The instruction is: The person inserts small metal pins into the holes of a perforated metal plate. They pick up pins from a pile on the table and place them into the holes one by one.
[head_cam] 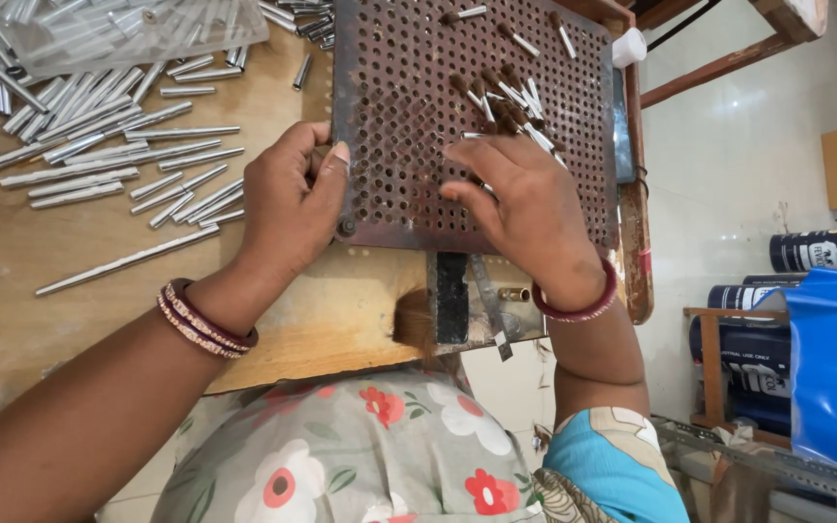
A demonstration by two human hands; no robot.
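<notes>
rusty perforated metal plate [399, 126] lies flat on the wooden table [99, 242], brown-tipped small brushes [506, 97] standing in some holes. left hand [293, 199] pinches its left edge; right hand [525, 208] rests spread, fingers open, just below the brushes.

Left hand [293, 199] grips perforated plate [409, 145]; right hand [525, 208] seemingly touches brown-tipped tubes [506, 102].

single head cam, looks steeply down & fwd from close range over the wooden bench [99, 242] at the perforated metal plate [399, 116], floor visible at right.
</notes>
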